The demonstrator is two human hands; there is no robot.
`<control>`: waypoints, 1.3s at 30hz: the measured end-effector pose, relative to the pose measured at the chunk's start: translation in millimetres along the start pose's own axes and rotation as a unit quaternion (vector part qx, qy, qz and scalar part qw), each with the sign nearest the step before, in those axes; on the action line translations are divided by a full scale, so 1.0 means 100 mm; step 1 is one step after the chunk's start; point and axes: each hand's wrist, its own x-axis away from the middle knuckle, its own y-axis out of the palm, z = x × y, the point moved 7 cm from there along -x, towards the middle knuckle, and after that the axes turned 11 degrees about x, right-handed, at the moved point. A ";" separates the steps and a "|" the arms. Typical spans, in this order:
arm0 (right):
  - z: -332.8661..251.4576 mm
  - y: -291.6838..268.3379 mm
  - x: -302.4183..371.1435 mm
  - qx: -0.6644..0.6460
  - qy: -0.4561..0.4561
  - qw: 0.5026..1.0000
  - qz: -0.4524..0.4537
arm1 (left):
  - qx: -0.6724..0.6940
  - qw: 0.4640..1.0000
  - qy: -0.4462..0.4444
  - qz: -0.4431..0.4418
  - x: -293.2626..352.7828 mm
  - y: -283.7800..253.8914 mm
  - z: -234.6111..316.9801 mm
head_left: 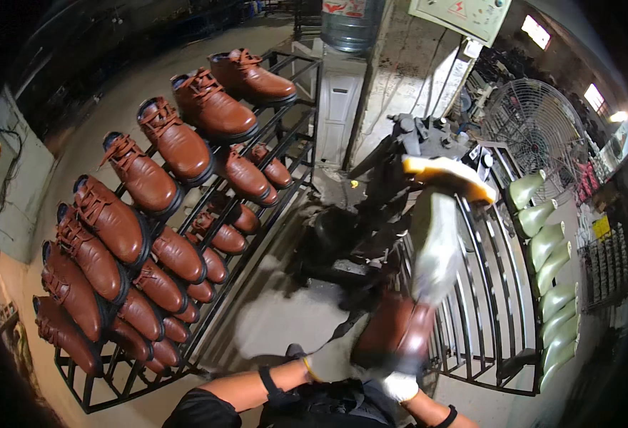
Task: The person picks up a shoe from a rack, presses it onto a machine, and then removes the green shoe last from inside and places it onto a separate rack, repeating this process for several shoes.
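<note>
Close to my body, a brown leather shoe [392, 332] is held tilted up, smeared by motion. My right hand [400, 386], in a white glove, is closed at its lower end; most of its fingers are hidden. My left hand [330, 362] is beside the shoe's left side, in a pale glove with a yellow cuff. Its fingers are too indistinct to read. Just beyond the shoe, a pale green, blurred form like a shoe last [435, 242] rises, seeming to meet the shoe's upper end. A blurred yellow-and-white piece [449, 177] lies across its top.
A black metal rack [218, 342] on the left carries tiers of brown laced shoes [175, 146]. The right-hand rack [503, 285] bears several pale green shoe lasts [553, 267]. Dark machinery [357, 235] stands ahead, with a large caged fan [535, 135] behind the right rack.
</note>
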 end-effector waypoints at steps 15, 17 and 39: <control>-0.15 1.03 -1.09 -0.458 0.304 0.789 -0.273 | -0.013 0.660 0.084 0.746 0.94 -3.90 -0.05; 0.59 1.59 -0.52 -0.421 0.395 0.774 -0.261 | -0.188 0.643 -0.282 0.687 0.44 -4.29 0.29; 0.74 -2.32 -3.20 -0.155 0.063 0.986 0.027 | 0.462 0.673 0.157 0.556 1.61 -3.14 -0.38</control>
